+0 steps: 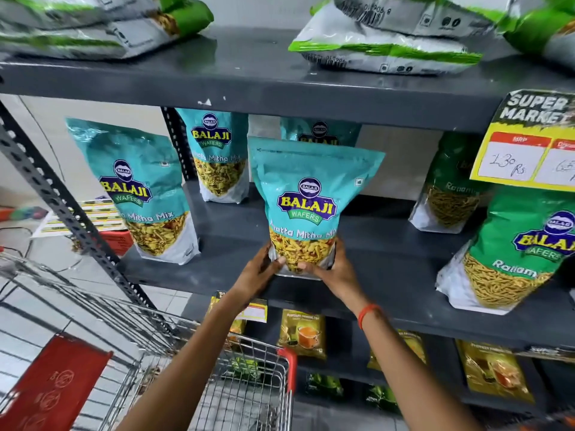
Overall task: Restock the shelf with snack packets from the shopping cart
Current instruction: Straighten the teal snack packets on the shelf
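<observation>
Fingers [281, 260] of both your hands grip the teal packet [306, 206] at its base, upright on the middle shelf [389, 275]. Several packets already stocked; cart [249, 384] contents unclear.

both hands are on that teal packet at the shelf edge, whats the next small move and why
Probably slide the teal packet a little deeper onto the middle shelf, then let go. The left hand and right hand grip its base near the front lip, it stands upright, and bare shelf lies behind it.
</observation>
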{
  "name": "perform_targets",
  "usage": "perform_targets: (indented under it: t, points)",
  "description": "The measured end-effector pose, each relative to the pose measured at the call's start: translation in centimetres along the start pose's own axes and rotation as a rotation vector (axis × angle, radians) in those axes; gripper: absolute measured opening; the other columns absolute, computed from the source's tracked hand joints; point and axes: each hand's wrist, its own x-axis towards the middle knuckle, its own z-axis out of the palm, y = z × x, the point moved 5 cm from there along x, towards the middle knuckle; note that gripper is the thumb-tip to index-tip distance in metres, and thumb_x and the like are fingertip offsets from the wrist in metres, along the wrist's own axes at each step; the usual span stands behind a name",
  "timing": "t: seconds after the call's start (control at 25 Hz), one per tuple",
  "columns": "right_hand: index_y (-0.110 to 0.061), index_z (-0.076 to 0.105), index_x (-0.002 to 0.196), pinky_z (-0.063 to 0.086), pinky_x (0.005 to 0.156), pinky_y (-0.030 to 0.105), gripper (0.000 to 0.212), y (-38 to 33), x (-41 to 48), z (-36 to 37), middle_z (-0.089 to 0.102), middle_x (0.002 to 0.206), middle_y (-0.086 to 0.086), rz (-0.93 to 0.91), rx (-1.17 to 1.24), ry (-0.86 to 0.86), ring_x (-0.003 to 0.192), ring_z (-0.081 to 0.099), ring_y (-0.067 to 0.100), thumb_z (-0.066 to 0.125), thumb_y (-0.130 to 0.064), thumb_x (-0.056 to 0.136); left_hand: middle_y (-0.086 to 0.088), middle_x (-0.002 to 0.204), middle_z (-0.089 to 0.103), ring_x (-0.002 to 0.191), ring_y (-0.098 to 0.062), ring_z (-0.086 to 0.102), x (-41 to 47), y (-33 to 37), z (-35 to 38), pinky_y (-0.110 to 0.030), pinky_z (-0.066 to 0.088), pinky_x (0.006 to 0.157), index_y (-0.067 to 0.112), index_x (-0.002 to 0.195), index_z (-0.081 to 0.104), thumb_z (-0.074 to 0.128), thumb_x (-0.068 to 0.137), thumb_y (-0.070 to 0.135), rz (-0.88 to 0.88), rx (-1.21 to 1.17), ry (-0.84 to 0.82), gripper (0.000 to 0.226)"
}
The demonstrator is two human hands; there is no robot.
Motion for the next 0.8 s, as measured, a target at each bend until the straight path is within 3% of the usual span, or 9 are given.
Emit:
perform_targets:
  t: [0.12, 0.2, 0.28, 0.36, 0.4, 0.48, 0.6, 0.68, 0.8]
  points:
    - [-0.027, 0.035, 0.12, 0.048, 0.072, 0.004, 0.083, -0.5, -0.9, 0.4, 0.056, 0.111, -0.013, -0.022, 0.001, -0.004, 0.099, 0.059, -0.007, 0.083, -0.028, 0.052, -0.003, 0.138, 0.05, 0.124, -0.019, 0.047, -1.2, 0.7, 0.1, -0.031, 0.038, 0.101, 0.024, 0.139, 0.032, 0.051, 0.09, 0.033, -0.009, -0.016, -0.003, 0.054]
    - [-0.031, 0.035, 0.12, 0.05, 0.074, 0.007, 0.081, -0.7, -1.0, 0.2, 0.056, 0.112, -0.015, 0.008, -0.024, 0.001, 0.106, 0.058, 0.004, 0.085, -0.025, 0.056, -0.004, 0.141, 0.048, 0.128, -0.021, 0.045, -1.4, 1.0, -0.1, -0.034, 0.037, 0.104, 0.025, 0.14, 0.031, 0.05, 0.09, 0.036, -0.002, -0.01, -0.019, 0.055]
    - [-0.034, 0.033, 0.125, 0.052, 0.087, 0.019, 0.082, -0.9, -1.8, 0.4, 0.055, 0.12, -0.016, 0.018, -0.072, 0.023, 0.117, 0.054, 0.012, 0.084, -0.035, 0.061, -0.002, 0.151, 0.034, 0.137, -0.02, 0.034, -1.8, 1.2, 0.0, -0.031, 0.031, 0.109, 0.025, 0.144, 0.02, 0.049, 0.091, 0.034, 0.028, -0.037, -0.038, 0.062]
    - [-0.031, 0.024, 0.139, 0.04, 0.107, 0.031, 0.096, -2.2, -3.6, 0.5, 0.043, 0.143, -0.005, -0.045, -0.174, 0.231, 0.133, 0.039, 0.009, 0.07, -0.065, 0.062, 0.006, 0.158, 0.007, 0.146, -0.015, 0.011, -2.6, 2.2, -0.3, -0.028, 0.018, 0.114, 0.027, 0.147, 0.001, 0.046, 0.092, 0.032, 0.094, -0.044, 0.027, 0.072]
    - [-0.025, 0.02, 0.143, 0.032, 0.111, 0.028, 0.099, -3.5, -4.7, 0.8, 0.034, 0.15, 0.0, -0.125, -0.221, 0.357, 0.137, 0.03, 0.007, 0.06, -0.071, 0.064, 0.01, 0.157, -0.002, 0.146, -0.012, 0.004, -3.1, 3.0, -0.7, -0.028, 0.015, 0.116, 0.028, 0.146, -0.005, 0.045, 0.092, 0.032, 0.142, -0.02, 0.098, 0.073]
    - [-0.012, 0.024, 0.143, 0.026, 0.114, 0.023, 0.085, -6.9, -6.1, 2.9, 0.03, 0.15, 0.006, -0.4, -0.296, 0.491, 0.141, 0.025, 0.01, 0.051, -0.061, 0.079, 0.018, 0.153, -0.007, 0.146, -0.009, 0.0, -4.2, 4.6, -2.3, -0.03, 0.014, 0.117, 0.029, 0.145, -0.007, 0.042, 0.092, 0.036, 0.267, 0.057, 0.265, 0.073]
    - [-0.004, 0.031, 0.138, 0.025, 0.117, 0.029, 0.054, -10.3, -5.8, 8.4, 0.037, 0.146, 0.011, -0.683, -0.382, 0.432, 0.14, 0.029, 0.019, 0.046, -0.031, 0.093, 0.018, 0.152, -0.01, 0.146, -0.006, -0.003, -6.1, 5.6, -5.8, -0.029, 0.01, 0.119, 0.024, 0.146, -0.006, 0.039, 0.093, 0.038, 0.413, 0.122, 0.494, 0.072]
    - [-0.006, 0.033, 0.138, 0.024, 0.117, 0.028, 0.049, -10.5, -4.2, 12.1, 0.04, 0.145, 0.012, -0.676, -0.387, 0.327, 0.139, 0.031, 0.018, 0.045, -0.024, 0.094, 0.012, 0.154, -0.011, 0.146, -0.011, -0.004, -6.8, 4.6, -8.9, -0.033, 0.009, 0.121, 0.022, 0.146, -0.009, 0.039, 0.093, 0.037, 0.411, 0.133, 0.636, 0.073]
    - [-0.008, 0.032, 0.139, 0.015, 0.115, 0.012, 0.054, -8.6, -0.8, 18.0, 0.038, 0.148, 0.012, -0.508, -0.347, 0.131, 0.139, 0.027, 0.014, 0.044, -0.033, 0.093, -0.005, 0.157, -0.009, 0.146, -0.018, -0.002, -7.0, 0.0, -14.8, -0.042, 0.007, 0.121, 0.013, 0.145, -0.008, 0.044, 0.094, 0.025, 0.207, 0.102, 0.842, 0.074]
